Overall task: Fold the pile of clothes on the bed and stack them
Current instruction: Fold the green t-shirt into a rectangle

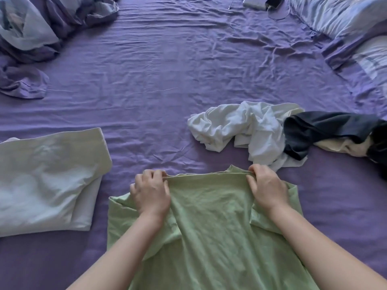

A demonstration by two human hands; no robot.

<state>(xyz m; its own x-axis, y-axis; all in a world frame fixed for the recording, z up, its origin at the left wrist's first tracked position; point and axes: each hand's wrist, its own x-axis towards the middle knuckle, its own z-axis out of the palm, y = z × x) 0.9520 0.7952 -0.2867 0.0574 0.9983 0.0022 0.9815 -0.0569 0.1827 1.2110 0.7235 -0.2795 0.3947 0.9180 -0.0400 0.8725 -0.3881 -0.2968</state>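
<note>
Both hands (209,191) pinch green shirt (209,227) far edge.

we see soft, even daylight with a cool cast and no hard shadows, only faint shading in the creases of the purple sheet (167,65). the bedding (25,32) at far left glows pale, nearly washed out. the wide lens bends the edges, and fine detail looks slightly soft throughout.

Striped pillows (343,15), phone (254,3), cable (278,16)
</note>
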